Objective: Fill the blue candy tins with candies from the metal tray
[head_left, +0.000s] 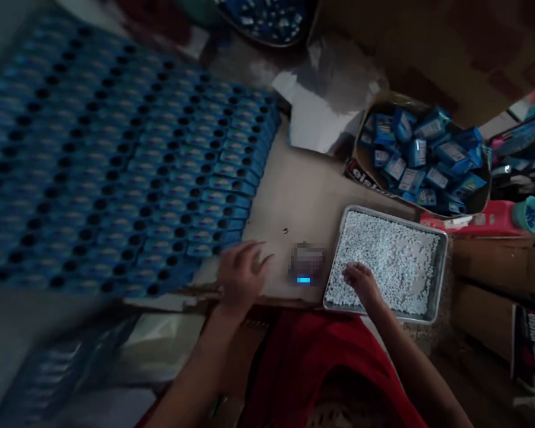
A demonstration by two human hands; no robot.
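Observation:
My right hand [362, 280] is over the left part of a metal tray [442, 267], with its fingertips pinched together at the small white pellets [383, 255] spread in it. Whatever is between those fingertips is too small to make out. Curved and apart, the fingers of my left hand [241, 272] hover by the table's front edge, with nothing visible in them. Just left of that hand begin long rows of small blue packs [200, 229], each with a dark round spot. A pixelated patch with a bright blue bar hides something between my hands.
Behind the tray stands an open cardboard box [374, 189] of blue packs. A white sheet [314, 122] lies at the table's back, near a basin [271, 35] of shiny blue pieces. At right, a turquoise cup [529, 215] sits by a pink-red object.

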